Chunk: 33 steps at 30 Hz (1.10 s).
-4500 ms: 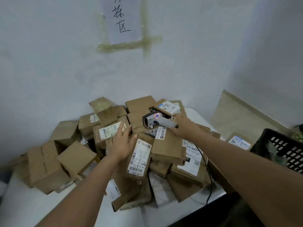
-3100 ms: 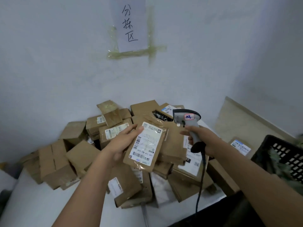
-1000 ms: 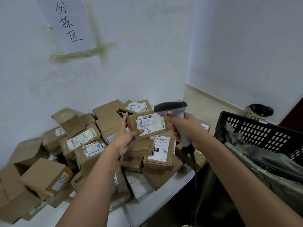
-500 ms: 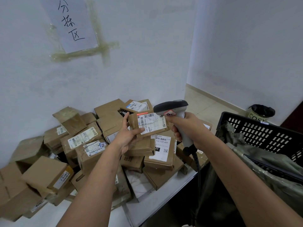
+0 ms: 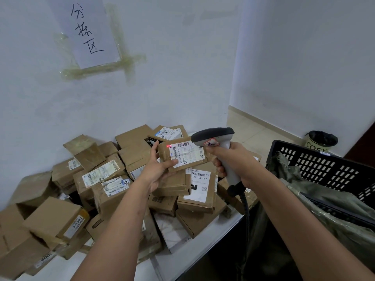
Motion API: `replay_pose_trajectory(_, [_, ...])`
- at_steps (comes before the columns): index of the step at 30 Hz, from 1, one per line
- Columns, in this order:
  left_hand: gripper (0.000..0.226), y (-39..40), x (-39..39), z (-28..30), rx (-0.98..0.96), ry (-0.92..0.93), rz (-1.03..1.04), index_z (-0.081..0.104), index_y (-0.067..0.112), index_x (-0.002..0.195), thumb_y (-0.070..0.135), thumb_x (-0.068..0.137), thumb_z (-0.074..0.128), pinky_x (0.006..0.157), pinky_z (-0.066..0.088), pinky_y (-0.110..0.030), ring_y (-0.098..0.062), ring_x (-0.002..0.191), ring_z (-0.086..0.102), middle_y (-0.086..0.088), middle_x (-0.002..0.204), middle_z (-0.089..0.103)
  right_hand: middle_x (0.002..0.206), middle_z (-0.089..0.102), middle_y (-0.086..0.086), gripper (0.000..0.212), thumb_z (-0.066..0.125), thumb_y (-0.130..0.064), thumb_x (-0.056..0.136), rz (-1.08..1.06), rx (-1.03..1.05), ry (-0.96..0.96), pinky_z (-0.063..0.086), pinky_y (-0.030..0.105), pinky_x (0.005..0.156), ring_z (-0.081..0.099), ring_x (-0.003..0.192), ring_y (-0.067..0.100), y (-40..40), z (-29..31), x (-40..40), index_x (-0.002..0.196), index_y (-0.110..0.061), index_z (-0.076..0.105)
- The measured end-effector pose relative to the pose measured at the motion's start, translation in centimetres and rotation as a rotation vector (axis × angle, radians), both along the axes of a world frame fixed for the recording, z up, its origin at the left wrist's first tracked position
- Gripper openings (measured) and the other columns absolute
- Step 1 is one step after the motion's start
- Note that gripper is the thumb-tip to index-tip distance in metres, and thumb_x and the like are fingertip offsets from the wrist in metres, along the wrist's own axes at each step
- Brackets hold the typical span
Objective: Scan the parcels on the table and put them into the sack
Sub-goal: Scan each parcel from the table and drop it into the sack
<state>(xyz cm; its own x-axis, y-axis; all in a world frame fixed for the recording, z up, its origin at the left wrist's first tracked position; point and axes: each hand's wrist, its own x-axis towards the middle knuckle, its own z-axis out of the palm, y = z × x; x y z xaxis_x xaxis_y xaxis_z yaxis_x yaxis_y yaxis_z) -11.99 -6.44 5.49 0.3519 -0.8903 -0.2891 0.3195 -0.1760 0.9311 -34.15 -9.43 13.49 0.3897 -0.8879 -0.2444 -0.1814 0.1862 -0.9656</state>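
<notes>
Since a moment ago the red scan dot has slid onto the label's left edge. Left hand [image 5: 157,169] pinches the parcel [image 5: 183,156]; right hand [image 5: 236,162] wraps the scanner [image 5: 213,136]. Scanning underway; sack [image 5: 324,216] waits right, and the pile [image 5: 101,179] covers the worktop [image 5: 194,252].

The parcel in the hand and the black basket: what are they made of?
The parcel looks like brown cardboard wrapped in shiny clear tape, with a white paper label; the glossy wrinkles hint at the tape. The left hand holds it. The black basket seems to be hard plastic, with a smooth matt wall pierced by even rows of slots.
</notes>
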Motion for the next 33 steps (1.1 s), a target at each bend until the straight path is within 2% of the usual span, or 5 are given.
replay_pose_trajectory(11, [0.100, -0.1, 0.0, -0.1, -0.007, -0.007, -0.004, 0.020, 0.042, 0.152, -0.013, 0.083, 0.067, 0.075, 0.061, -0.047, -0.015, 0.082, 0.075, 0.008, 0.105, 0.065, 0.057, 0.056, 0.003, 0.022, 0.066, -0.028, 0.092, -0.013, -0.004, -0.014, 0.046, 0.023, 0.046, 0.050, 0.044, 0.011, 0.5, 0.2, -0.3, 0.086, -0.007, 0.060])
replay_pose_trajectory(21, [0.096, 0.8, 0.4, -0.5, -0.027, -0.053, -0.004, 0.026, 0.043, 0.149, -0.004, 0.081, 0.073, 0.078, 0.061, -0.045, -0.025, 0.107, 0.068, 0.002, 0.135, 0.054, 0.057, 0.056, 0.002, 0.023, 0.069, -0.030, 0.090, -0.007, 0.047, -0.043, 0.044, 0.026, 0.047, 0.050, 0.047, 0.014, 0.3, -1.5, -1.5, 0.089, -0.010, 0.060])
replay_pose_trajectory(27, [0.081, 2.2, -1.0, 0.9, -0.011, -0.116, -0.076, 0.026, 0.040, 0.149, 0.015, 0.087, 0.071, 0.077, 0.061, -0.037, -0.016, 0.099, 0.071, -0.001, 0.127, 0.062, 0.059, 0.053, 0.004, 0.016, 0.068, -0.025, 0.091, -0.231, 0.255, -0.195, 0.042, 0.022, 0.044, 0.048, 0.049, 0.013, 0.1, -6.3, -6.8, 0.092, -0.011, 0.060])
replay_pose_trajectory(30, [0.070, 2.1, -4.1, 1.1, 0.057, -0.119, -0.198, 0.030, 0.037, 0.148, 0.021, 0.091, 0.067, 0.076, 0.061, -0.036, -0.014, 0.098, 0.072, 0.005, 0.121, 0.068, 0.058, 0.051, 0.003, 0.015, 0.065, -0.023, 0.093, -0.410, 0.338, -0.238, 0.041, 0.021, 0.040, 0.046, 0.047, 0.012, 0.0, -9.6, -11.0, 0.085, -0.012, 0.059])
replay_pose_trajectory(33, [0.077, 1.2, -8.6, -0.3, 0.164, -0.075, -0.379, 0.029, 0.034, 0.151, 0.026, 0.086, 0.071, 0.077, 0.061, -0.039, -0.020, 0.106, 0.070, 0.002, 0.122, 0.070, 0.060, 0.049, 0.002, 0.015, 0.063, -0.023, 0.094, -0.564, 0.421, -0.201, 0.040, 0.021, 0.039, 0.046, 0.048, 0.012, 0.2, -13.1, -15.8, 0.084, -0.012, 0.060])
